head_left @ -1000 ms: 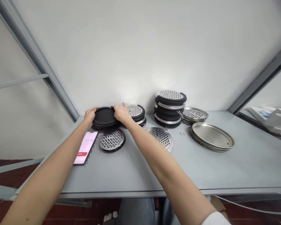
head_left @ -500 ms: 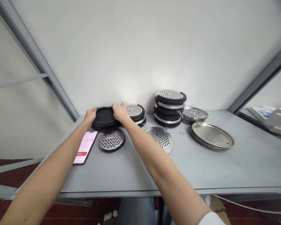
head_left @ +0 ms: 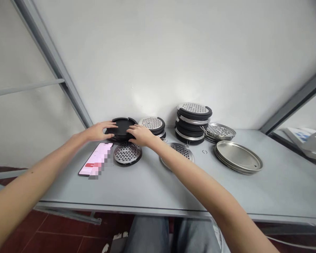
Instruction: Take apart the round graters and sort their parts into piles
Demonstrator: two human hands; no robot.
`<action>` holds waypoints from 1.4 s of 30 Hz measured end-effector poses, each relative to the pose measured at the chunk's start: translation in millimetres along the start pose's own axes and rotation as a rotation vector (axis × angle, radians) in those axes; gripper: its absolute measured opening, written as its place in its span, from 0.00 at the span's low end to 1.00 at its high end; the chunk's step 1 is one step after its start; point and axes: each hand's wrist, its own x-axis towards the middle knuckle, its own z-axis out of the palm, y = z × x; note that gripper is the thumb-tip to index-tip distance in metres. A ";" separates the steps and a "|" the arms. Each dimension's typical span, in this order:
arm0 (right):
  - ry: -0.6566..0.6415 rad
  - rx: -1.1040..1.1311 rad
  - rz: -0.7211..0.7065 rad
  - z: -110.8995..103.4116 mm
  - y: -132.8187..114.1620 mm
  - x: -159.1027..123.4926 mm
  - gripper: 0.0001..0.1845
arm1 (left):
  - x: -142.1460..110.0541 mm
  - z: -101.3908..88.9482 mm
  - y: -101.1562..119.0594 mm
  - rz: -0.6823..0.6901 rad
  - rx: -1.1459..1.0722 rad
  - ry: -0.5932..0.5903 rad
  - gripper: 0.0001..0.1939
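A stack of round black plastic discs [head_left: 125,124] with raised rims sits at the back left of the table. My left hand [head_left: 100,130] is at its left side, thumb and fingers apart. Over its front right edge is my right hand [head_left: 140,134], fingers stretched out and holding nothing; whether they touch the rim I cannot tell. Just in front lies a round grater plate [head_left: 127,153] on a dark base. Beyond the right hand stands a short stack of black-rimmed graters [head_left: 151,123]. My right forearm partly covers another metal grater plate [head_left: 183,151].
A phone [head_left: 96,160] lies at the left. A tall stack of black-rimmed graters [head_left: 193,114] stands at the back, beside loose grater plates [head_left: 219,130]. Plain round metal plates [head_left: 238,154] are piled at the right, with a small wire ring [head_left: 204,151] to their left.
Both hands have loosened from the black disc stack, fingers spreading. My right hand has come nearer and lower along its front right edge. The view has shifted slightly.
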 end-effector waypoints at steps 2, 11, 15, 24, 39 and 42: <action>-0.005 -0.033 0.034 4.9 -5.4 -1.2 0.18 | -4.1 0.1 -3.0 -0.003 0.006 -0.067 0.29; 0.057 -0.100 0.074 16.7 -14.2 11.5 0.12 | -11.2 9.2 -3.6 -0.008 0.009 -0.060 0.29; 0.112 -0.138 0.059 16.7 -14.6 8.6 0.13 | -18.1 15.4 -0.1 0.030 0.036 -0.003 0.31; 0.098 -0.122 0.074 17.4 -14.7 13.9 0.12 | -17.7 23.0 6.8 0.001 -0.004 0.051 0.30; 0.049 -0.049 0.021 26.4 -10.5 14.0 0.14 | -18.0 32.3 11.6 0.052 -0.003 0.128 0.25; 0.105 0.021 0.004 17.9 -8.7 7.6 0.17 | -19.2 28.6 17.2 0.038 0.017 0.121 0.25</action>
